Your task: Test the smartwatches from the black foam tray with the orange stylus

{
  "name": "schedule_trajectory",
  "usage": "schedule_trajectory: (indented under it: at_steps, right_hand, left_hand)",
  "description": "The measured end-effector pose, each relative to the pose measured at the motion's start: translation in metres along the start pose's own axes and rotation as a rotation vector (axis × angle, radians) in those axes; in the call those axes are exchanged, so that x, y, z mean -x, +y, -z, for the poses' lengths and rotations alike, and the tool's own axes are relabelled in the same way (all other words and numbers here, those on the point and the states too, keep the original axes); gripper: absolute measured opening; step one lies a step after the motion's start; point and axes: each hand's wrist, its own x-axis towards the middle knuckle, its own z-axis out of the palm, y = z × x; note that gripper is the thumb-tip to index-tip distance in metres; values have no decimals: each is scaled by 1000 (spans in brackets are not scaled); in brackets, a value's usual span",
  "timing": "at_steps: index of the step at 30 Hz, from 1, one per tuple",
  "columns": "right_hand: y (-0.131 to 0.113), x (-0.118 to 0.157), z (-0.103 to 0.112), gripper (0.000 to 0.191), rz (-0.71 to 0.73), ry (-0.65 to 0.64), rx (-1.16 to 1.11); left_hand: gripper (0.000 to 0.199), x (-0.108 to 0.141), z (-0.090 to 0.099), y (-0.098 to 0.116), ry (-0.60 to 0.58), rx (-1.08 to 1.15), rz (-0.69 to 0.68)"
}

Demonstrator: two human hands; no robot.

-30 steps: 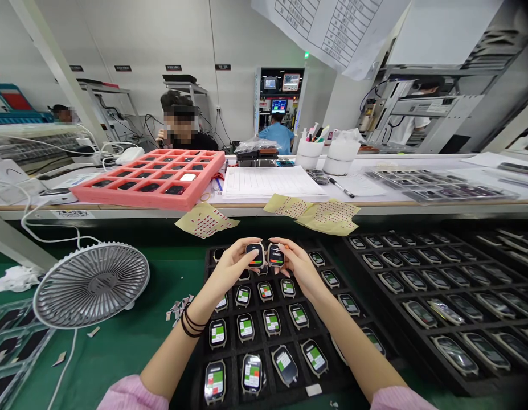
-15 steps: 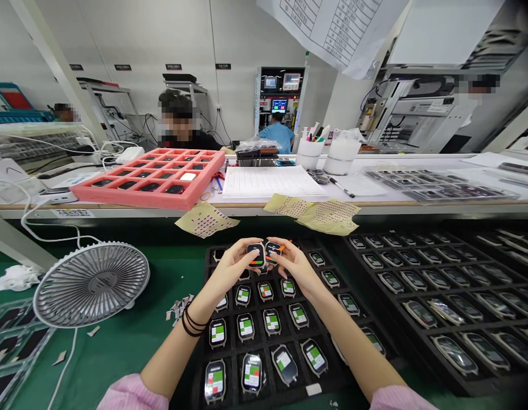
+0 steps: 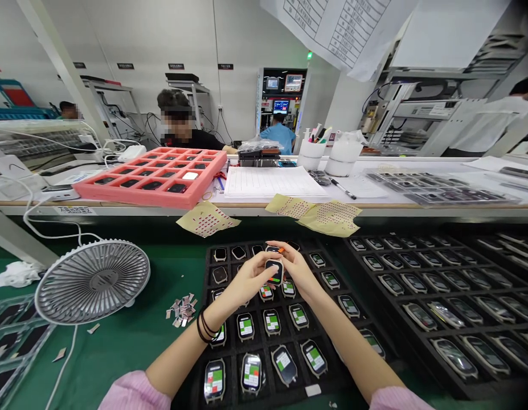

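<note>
My left hand (image 3: 253, 276) is closed on a smartwatch case (image 3: 274, 274), its thumb on the dark screen, where an orange and green band shows. Just behind it, my right hand (image 3: 295, 266) is closed on a second smartwatch case (image 3: 273, 249), mostly hidden by fingers, with a small orange strip (image 3: 282, 250) at its edge. Both hands are raised over a black foam tray (image 3: 229, 356) holding rows of smartwatch cases. Many nearer ones have lit screens with green, white and some red blocks; those in the far left pockets are dark.
To the left stand a grey fan (image 3: 93, 282) and a pile of small paper-like scraps (image 3: 182, 309). Another black tray of watches (image 3: 417, 347) lies right. On the shelf ahead are a pink foam tray (image 3: 195, 196), papers (image 3: 272, 181) and a pen cup (image 3: 310, 154). A person sits opposite.
My left hand has moved right and slightly down, bringing its watch in front of the right hand's watch. The far left tray pockets are now uncovered. A person at far right has come further into view.
</note>
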Motion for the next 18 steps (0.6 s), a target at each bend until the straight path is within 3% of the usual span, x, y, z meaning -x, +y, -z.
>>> schedule_trajectory:
  at_steps: [9,18]
  right_hand:
    - [-3,-2,-1,34,-5,65,-127]
    - [-7,-2,-2,29,-20,104,-116]
  left_hand:
    - [35,8,7,25,122,83,2]
    - [34,8,8,25,105,89,-6]
